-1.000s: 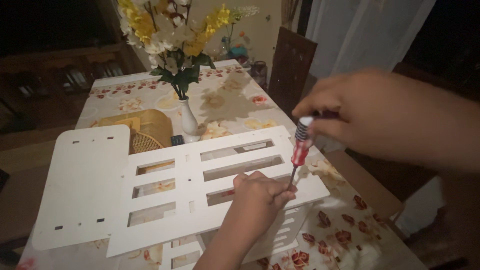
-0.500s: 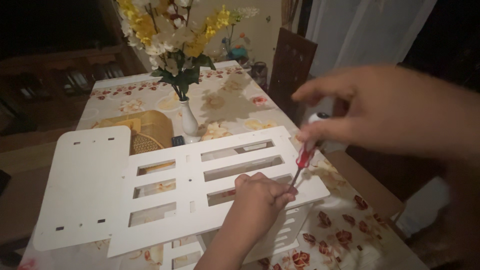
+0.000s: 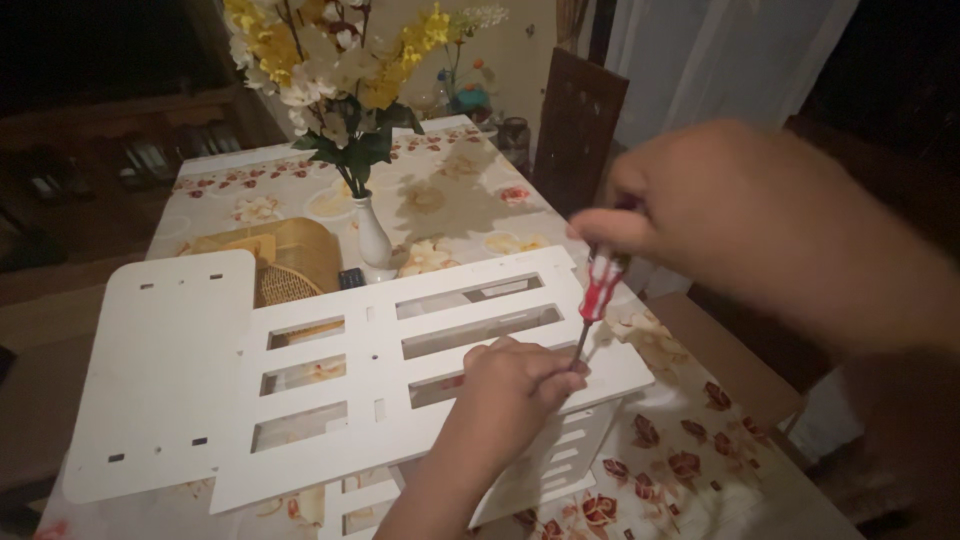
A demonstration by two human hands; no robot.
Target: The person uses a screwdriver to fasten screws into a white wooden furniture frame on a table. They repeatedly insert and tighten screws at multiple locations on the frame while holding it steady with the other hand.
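Note:
My right hand (image 3: pixel 760 215) grips a red-handled screwdriver (image 3: pixel 598 292) from above, its tip down on the right end of a white slotted panel (image 3: pixel 390 365). My left hand (image 3: pixel 510 390) rests on that panel with fingers curled beside the screwdriver tip; whether it pinches a screw I cannot tell. The panel lies flat on other white slotted parts (image 3: pixel 560 455). A plain white board (image 3: pixel 160 370) lies to its left.
The table (image 3: pixel 450 195) has a floral cloth. A white vase of yellow and white flowers (image 3: pixel 372 245) and a woven basket (image 3: pixel 285 265) stand behind the panels. A dark chair back (image 3: pixel 575 125) and a white curtain (image 3: pixel 720 50) are at the right.
My right hand has shifted slightly on the screwdriver handle, which stays on the same spot of the panel. My left hand has kept its place.

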